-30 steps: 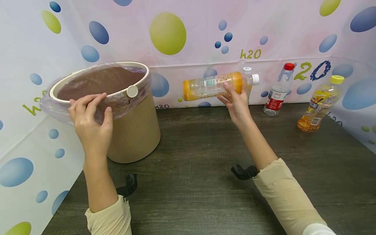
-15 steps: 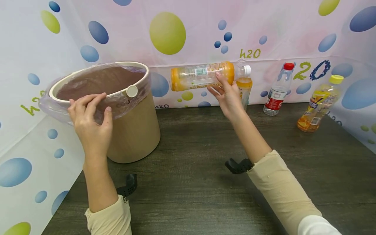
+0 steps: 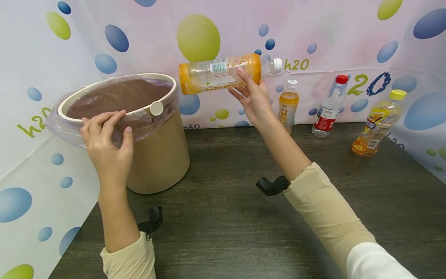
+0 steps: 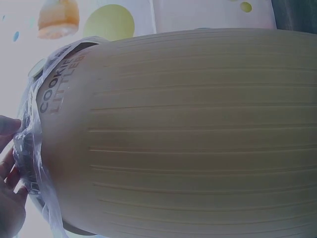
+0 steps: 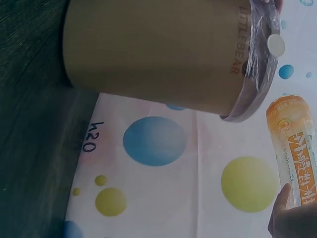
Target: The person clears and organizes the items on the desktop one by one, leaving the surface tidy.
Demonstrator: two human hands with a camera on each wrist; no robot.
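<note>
In the head view my right hand holds a clear plastic bottle with orange bands and a white cap, tilted nearly sideways. The bottle's base is just right of the trash can and a little above its rim. My left hand grips the can's near rim over the thin plastic liner, thumb on the outer side. In the left wrist view fingers meet the lined rim. The right wrist view shows part of the bottle with the right hand against it.
A slim orange-labelled bottle, a red-capped water bottle and a yellow-capped bottle stand at the back right of the dark table. A dotted backdrop closes off the rear and sides.
My right hand has carried the bottle left and upward, toward the trash can, uncovering the slim orange-labelled bottle behind it. The left hand has stayed at the rim.
</note>
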